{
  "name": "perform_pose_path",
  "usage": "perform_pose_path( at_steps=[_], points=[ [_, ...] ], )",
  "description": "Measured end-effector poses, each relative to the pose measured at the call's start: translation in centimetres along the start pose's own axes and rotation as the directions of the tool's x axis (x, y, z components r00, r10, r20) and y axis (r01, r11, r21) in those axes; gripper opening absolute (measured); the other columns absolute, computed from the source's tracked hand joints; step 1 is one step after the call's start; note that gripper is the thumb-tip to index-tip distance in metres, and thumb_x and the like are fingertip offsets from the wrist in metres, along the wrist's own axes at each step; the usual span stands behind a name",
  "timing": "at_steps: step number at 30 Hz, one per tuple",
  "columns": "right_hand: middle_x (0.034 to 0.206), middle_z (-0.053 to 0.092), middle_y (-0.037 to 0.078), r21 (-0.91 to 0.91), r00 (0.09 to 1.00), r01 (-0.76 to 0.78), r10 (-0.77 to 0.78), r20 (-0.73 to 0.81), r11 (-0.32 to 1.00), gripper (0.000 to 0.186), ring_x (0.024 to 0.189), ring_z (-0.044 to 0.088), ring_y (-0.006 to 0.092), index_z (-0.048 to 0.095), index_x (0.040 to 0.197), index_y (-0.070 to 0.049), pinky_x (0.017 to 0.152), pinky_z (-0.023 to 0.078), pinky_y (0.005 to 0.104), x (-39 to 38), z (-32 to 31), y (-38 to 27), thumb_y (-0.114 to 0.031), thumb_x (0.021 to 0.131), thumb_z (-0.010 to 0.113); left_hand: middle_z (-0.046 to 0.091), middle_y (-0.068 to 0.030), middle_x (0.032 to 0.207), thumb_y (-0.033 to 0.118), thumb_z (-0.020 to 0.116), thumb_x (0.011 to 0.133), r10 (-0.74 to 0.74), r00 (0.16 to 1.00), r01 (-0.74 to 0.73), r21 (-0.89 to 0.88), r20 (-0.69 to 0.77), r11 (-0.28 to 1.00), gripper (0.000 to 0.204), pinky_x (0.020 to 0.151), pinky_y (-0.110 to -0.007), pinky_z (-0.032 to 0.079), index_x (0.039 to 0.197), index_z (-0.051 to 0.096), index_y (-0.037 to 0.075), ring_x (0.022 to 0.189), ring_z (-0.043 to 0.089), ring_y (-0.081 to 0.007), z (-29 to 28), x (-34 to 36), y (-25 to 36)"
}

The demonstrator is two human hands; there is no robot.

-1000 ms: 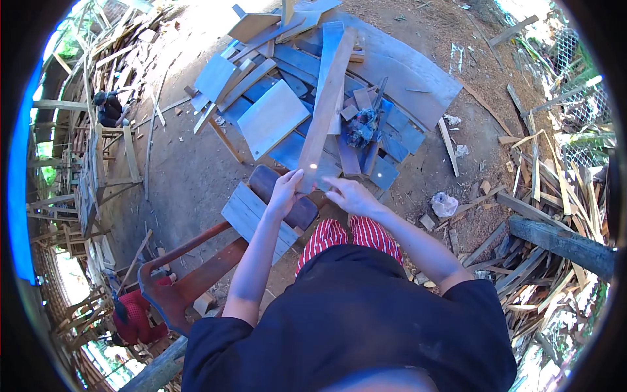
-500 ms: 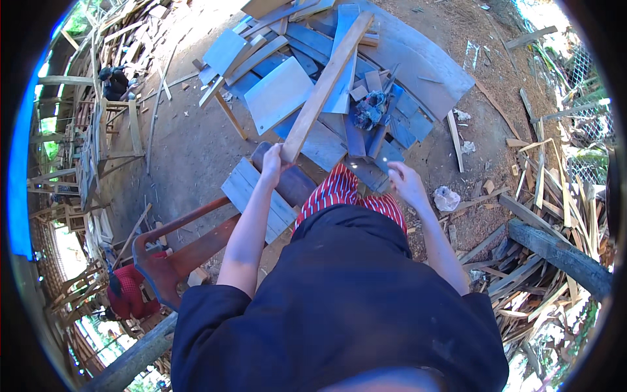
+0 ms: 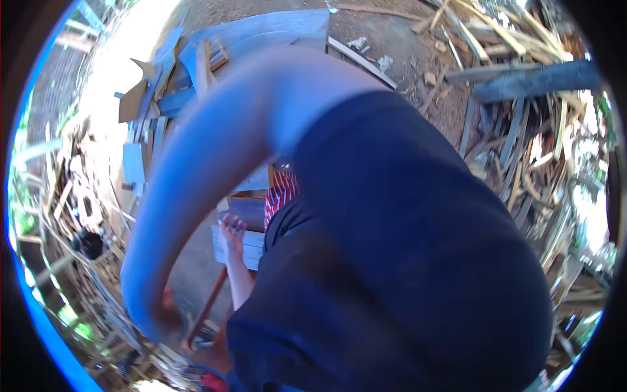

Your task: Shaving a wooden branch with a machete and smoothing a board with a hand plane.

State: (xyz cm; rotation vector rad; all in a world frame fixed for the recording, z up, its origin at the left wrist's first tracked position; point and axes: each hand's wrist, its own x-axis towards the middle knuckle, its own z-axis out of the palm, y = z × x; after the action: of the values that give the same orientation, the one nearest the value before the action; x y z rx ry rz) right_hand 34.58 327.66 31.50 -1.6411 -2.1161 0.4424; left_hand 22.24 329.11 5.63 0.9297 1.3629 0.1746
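My right arm (image 3: pixel 196 163) sweeps bent across the view, and its hand (image 3: pixel 171 317) is smeared by motion. That hand is nearest to a reddish-brown curved frame (image 3: pixel 212 297); whether it touches the frame is unclear. Lower and closer to my body, my left hand (image 3: pixel 233 233) has its fingers apart, with nothing seen in it. It is beside a dark brown rounded piece (image 3: pixel 249 210) and a pale slatted board (image 3: pixel 250 248). A narrow wooden plank (image 3: pixel 202 65) shows at the pile, partly hidden behind my right arm.
Ahead lies a heap of boards with a large bluish sheet (image 3: pixel 274 29). Scrap wood strips (image 3: pixel 516 124) crowd the right side under a thick grey beam (image 3: pixel 535 81). More loose sticks and a dark-clothed person (image 3: pixel 90 243) are at the left.
My view and body have turned left. My right arm has swung up and across to the left. My left hand, earlier closed on a long wooden plank, has let it go.
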Motion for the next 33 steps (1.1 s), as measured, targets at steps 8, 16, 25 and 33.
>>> perform_pose_path(
  at_steps=[8, 16, 25, 33],
  points=[
    [0.111, 0.068, 0.005, 0.366, 0.934, -0.240, 0.317, -0.167, 0.899, 0.038, 0.096, 0.067, 0.0214, 0.059, 0.128, -0.009, 0.080, 0.055, 0.0340, 3.6, 2.6, -20.8, -0.024, 0.094, 0.060, 0.056, -0.0148, 0.131, 0.042, 0.042, 0.104, 0.075, 0.997, -0.074, 0.319, 0.009, 0.945, 0.051, 0.099, -0.039, 0.047, 0.135, 0.050, 0.003, 0.119, 0.056, -0.0239, -0.1, -0.6, 2.4],
    [0.109, 0.070, 0.005, 0.507, 0.999, 0.037, -0.043, -0.001, 0.861, 0.041, 0.095, 0.067, 0.0215, 0.058, 0.131, -0.002, 0.083, 0.054, 0.0323, -1.9, 2.4, 16.8, -0.021, 0.094, 0.060, 0.064, -0.0142, 0.114, 0.032, 0.059, 0.095, 0.553, 0.823, -0.535, 0.504, 0.130, 0.678, 0.044, 0.087, -0.035, 0.051, 0.127, 0.055, 0.002, 0.100, 0.063, -0.0232, -4.3, 7.2, -1.5],
    [0.087, 0.062, 0.002, 0.754, 0.601, -0.647, 0.685, 0.412, 0.115, 0.029, 0.070, 0.055, 0.0074, 0.061, 0.125, -0.006, 0.052, 0.043, 0.0209, -19.6, 10.3, 25.6, -0.016, 0.099, 0.056, 0.065, -0.0189, 0.110, 0.032, 0.070, 0.072, 0.412, 0.911, -0.320, 0.642, 0.006, 0.697, 0.064, 0.086, -0.048, 0.053, 0.127, 0.050, 0.008, 0.101, 0.065, -0.0377, 6.4, 3.6, 7.0],
    [0.141, 0.041, 0.023, -0.123, 0.770, -0.625, 0.582, -0.262, 0.771, 0.075, 0.129, 0.041, 0.0428, 0.045, 0.146, -0.017, 0.105, 0.036, 0.0523, -12.5, 8.7, 27.1, -0.037, 0.081, 0.074, 0.068, -0.0124, 0.111, 0.035, 0.076, 0.069, 0.608, 0.788, -0.312, 0.790, -0.094, 0.527, 0.062, 0.080, -0.044, 0.055, 0.126, 0.059, 0.019, 0.091, 0.069, -0.0338, -2.5, 2.3, 11.0]
  ],
)
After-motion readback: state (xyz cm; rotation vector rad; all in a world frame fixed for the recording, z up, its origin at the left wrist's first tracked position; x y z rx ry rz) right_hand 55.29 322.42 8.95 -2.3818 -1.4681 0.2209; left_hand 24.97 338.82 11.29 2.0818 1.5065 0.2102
